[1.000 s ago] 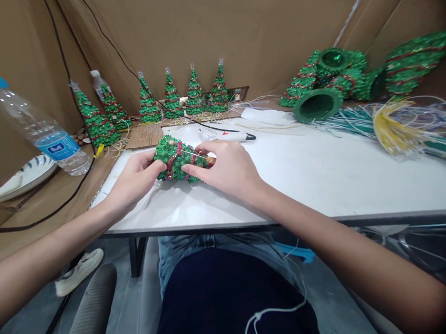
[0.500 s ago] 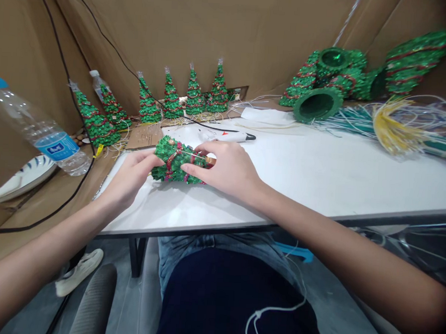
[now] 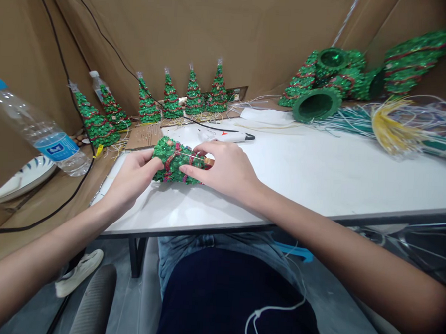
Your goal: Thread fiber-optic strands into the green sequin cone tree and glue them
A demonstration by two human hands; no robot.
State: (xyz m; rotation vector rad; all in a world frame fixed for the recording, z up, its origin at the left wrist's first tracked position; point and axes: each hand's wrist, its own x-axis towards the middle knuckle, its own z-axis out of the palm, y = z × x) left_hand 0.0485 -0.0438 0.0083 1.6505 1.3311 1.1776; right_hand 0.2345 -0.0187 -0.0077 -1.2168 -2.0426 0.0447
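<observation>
A small green Christmas tree (image 3: pixel 173 162) with red garland lies on its side on the white table (image 3: pixel 320 167), its wide base toward the left. My left hand (image 3: pixel 138 170) grips the base end, thumb on the near side. Around the narrower right end, my right hand (image 3: pixel 226 167) is closed, thumb below and index finger above. A thin pale line, like a wire, runs along the tree's upper side, and a small tan-gold piece shows between the right thumb and finger. Behind the hands lies a white glue gun (image 3: pixel 228 136) with a black tip.
Several finished-looking trees (image 3: pixel 195 93) stand along the cardboard wall. Hollow green tree cones (image 3: pixel 318 104) are piled at the back right, beside a yellow and white wire bundle (image 3: pixel 393 128). A plastic bottle (image 3: pixel 57 146), a plate (image 3: pixel 24 176) and a black cable (image 3: pixel 72 194) are at left.
Both hands keep their hold on the tree. The left thumb has shifted slightly on its base; otherwise there is hardly any movement.
</observation>
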